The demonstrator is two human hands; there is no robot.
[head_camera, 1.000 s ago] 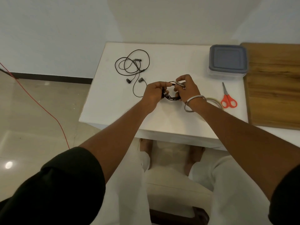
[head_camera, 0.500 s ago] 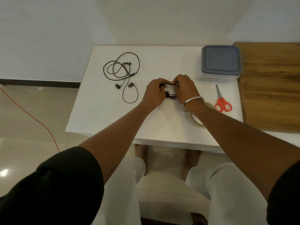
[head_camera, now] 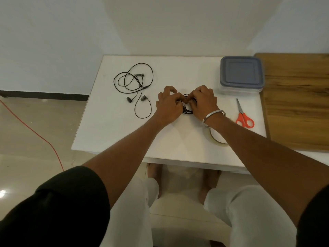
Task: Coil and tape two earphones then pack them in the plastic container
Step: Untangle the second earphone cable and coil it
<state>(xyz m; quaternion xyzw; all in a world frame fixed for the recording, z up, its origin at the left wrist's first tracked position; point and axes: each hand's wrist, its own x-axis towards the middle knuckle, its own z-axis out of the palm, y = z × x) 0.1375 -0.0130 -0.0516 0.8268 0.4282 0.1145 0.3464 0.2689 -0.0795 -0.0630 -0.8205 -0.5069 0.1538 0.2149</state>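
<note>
Coiled earphone (head_camera: 187,110) lies flat, pinched between left hand (head_camera: 168,106) and right hand (head_camera: 203,102).

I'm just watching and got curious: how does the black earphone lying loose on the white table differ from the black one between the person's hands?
The loose black earphone sprawls in wide open loops, both earbuds plain to see; the black earphone bundle is gathered into a small tight coil, mostly hidden. The loose one lies untouched on the white table; the bundle is gripped by the left hand and right hand. Both have thin black cords.
</note>
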